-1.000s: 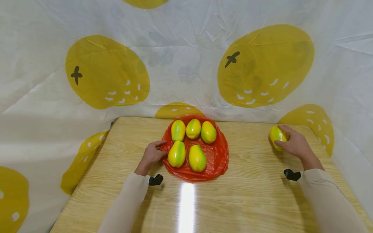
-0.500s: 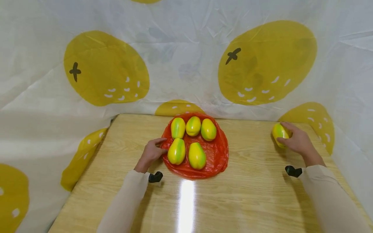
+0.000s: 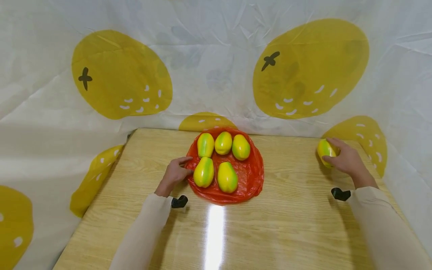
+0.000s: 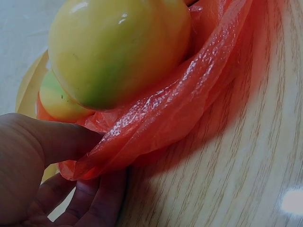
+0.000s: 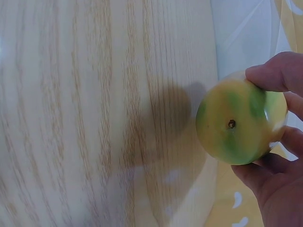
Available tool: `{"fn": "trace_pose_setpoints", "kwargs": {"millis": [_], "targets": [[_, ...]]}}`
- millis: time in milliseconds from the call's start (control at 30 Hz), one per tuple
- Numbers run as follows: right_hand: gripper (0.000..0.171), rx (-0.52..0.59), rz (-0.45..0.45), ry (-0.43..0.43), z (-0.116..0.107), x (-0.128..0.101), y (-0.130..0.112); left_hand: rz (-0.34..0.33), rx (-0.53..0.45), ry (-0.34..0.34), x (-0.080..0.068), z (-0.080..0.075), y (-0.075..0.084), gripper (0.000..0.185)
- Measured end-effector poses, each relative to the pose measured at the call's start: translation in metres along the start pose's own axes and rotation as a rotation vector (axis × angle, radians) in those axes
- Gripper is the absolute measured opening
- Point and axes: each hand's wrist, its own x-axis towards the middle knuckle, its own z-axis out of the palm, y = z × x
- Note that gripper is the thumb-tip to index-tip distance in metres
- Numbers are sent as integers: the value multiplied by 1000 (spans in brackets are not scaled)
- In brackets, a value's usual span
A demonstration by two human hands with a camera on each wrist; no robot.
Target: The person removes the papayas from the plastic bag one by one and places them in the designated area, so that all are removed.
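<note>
At the left edge of a red plastic bag (image 3: 249,174), my left hand (image 3: 174,174) pinches the film. The left wrist view shows the thumb (image 4: 71,139) inside the bag's rim and the fingers beneath it. Several yellow papayas with green streaks lie in the spread bag; the nearest to this hand is a front-left papaya (image 3: 204,172). Far to the right, my right hand (image 3: 349,161) grips another papaya (image 3: 324,152) near the table's back right corner. In the right wrist view the papaya's stem end (image 5: 232,124) faces the camera, with thumb and fingers curled round its sides.
The wooden table (image 3: 290,225) ends at the back and sides against a hanging white cloth (image 3: 212,82) printed with big yellow fruits. A black wrist mount (image 3: 180,201) sits at the left cuff, and another black mount (image 3: 341,194) at the right. Light glares on the front of the table.
The head view has tilted slightly down, so the scene sits higher. My right hand and its papaya have shifted slightly right; the left hand stays at the bag's edge.
</note>
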Motion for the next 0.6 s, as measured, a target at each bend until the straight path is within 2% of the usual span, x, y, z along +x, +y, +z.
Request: {"fn": "trace_pose_setpoints", "kwargs": {"millis": [600], "targets": [[80, 12, 13, -25, 2, 5, 9, -19, -32, -10, 0, -1, 3, 59]]}}
